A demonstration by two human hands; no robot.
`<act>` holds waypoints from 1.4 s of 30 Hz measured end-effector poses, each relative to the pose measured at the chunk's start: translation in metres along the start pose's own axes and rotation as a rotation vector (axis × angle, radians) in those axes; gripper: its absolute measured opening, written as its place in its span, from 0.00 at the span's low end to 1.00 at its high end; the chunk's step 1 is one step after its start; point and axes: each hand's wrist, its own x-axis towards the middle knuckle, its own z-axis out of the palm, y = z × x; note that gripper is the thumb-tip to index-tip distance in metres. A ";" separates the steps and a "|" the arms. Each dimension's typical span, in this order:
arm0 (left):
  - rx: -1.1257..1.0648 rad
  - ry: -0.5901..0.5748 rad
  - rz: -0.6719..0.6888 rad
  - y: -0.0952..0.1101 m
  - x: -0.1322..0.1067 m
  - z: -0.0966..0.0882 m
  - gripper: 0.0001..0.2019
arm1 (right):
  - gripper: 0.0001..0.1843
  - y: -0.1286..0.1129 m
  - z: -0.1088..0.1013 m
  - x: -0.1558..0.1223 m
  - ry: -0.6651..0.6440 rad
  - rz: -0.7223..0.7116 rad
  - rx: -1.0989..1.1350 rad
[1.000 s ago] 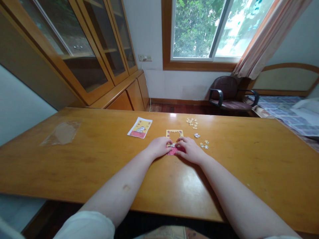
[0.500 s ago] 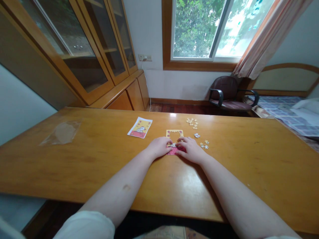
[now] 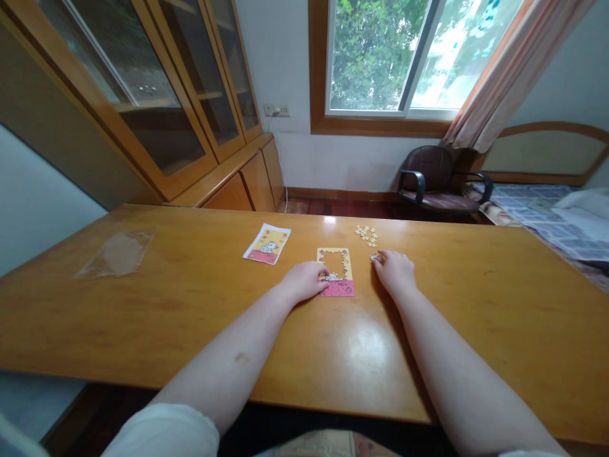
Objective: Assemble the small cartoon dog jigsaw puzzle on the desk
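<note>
A partly built jigsaw puzzle [image 3: 335, 271] lies flat on the wooden table [image 3: 190, 304]. It has a yellow border, a pink bottom band and a bare middle. My left hand [image 3: 304, 281] rests with bent fingers against the puzzle's left edge, its fingertips on the lower part. My right hand [image 3: 396, 270] lies palm down to the right of the puzzle. Its fingers are drawn together on a small cluster of loose pieces [image 3: 375, 257]. More loose pieces [image 3: 366, 234] lie scattered farther back.
A printed picture card [image 3: 267, 244] lies left of the puzzle. A clear plastic bag [image 3: 117, 253] lies at the table's far left. Glass-door cabinets [image 3: 157, 95] stand on the left. Beyond the table are a dark armchair [image 3: 435, 181] and a window.
My right hand has left the puzzle and moved right and back to the loose pieces, uncovering the puzzle's lower right. My left hand has stayed at the puzzle's left edge.
</note>
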 end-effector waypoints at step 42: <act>-0.001 0.006 0.011 -0.002 0.000 0.001 0.14 | 0.19 0.012 0.003 0.011 -0.056 0.152 0.571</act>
